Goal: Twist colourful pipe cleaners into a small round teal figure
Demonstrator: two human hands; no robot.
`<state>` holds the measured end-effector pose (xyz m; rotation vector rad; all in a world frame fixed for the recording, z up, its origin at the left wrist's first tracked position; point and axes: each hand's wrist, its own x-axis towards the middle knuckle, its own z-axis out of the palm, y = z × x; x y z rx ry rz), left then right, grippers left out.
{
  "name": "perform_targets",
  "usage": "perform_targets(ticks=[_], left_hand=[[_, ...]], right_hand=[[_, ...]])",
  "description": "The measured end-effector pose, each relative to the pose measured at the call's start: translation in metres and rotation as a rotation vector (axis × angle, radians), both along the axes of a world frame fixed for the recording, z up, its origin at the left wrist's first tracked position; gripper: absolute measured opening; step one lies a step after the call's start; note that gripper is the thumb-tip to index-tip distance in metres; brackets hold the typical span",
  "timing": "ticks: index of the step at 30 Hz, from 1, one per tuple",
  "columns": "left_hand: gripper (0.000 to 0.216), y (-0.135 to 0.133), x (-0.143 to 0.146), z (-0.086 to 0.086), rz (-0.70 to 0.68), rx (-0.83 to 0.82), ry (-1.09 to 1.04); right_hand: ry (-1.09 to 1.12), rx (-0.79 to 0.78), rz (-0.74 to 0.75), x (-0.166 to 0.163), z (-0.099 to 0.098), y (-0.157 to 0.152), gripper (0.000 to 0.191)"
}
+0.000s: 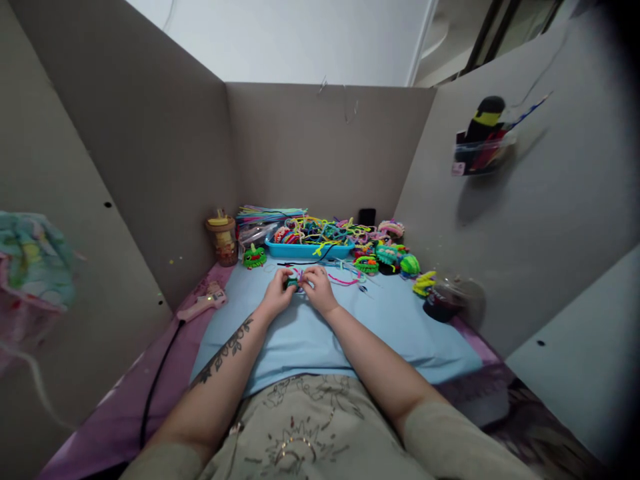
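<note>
So, compact green lump [291, 283] in left hand [278, 294].

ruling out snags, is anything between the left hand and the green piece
Nothing visible: the left hand is touching the green piece. The pink strand lies right of the right hand, not between them.

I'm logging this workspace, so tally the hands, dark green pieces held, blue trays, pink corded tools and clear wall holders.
Hands: 2 (left hand, right hand)
Dark green piece held: 1
Blue tray: 1
Pink corded tool: 1
Clear wall holder: 1
Total: 6
</note>
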<state>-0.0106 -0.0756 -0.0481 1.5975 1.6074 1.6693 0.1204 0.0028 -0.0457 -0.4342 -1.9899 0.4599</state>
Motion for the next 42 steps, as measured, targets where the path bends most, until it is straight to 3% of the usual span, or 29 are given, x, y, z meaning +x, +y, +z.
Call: perform_targets(ticks=[7,17,21,33,42], left_hand=[[0.032,-0.002,-0.004,-0.002,0.004,0.019,0.191],[0.034,-0.002,-0.005,-0.005,-0.024,0.023,0.284],[0.035,-0.002,-0.005,-0.007,-0.016,0.004,0.332],[0.041,0.0,-0.005,-0.009,-0.09,0.02,0.214],[0.042,0.0,-0.007,-0.012,-0.062,-0.012,0.32]], right_hand=[[0.029,-0.208,0.02,-0.002,-0.004,0.005,0.002],[0.014,-0.232,0.07,-0.002,-0.004,0.005,0.009],[0.059,-0.243,0.051,-0.001,-0.004,0.005,0.004],[0.029,-0.104,0.032,0.003,0.005,0.002,0.007],[-0.112,-0.046,-0.028,0.004,0.001,0.005,0.007]])
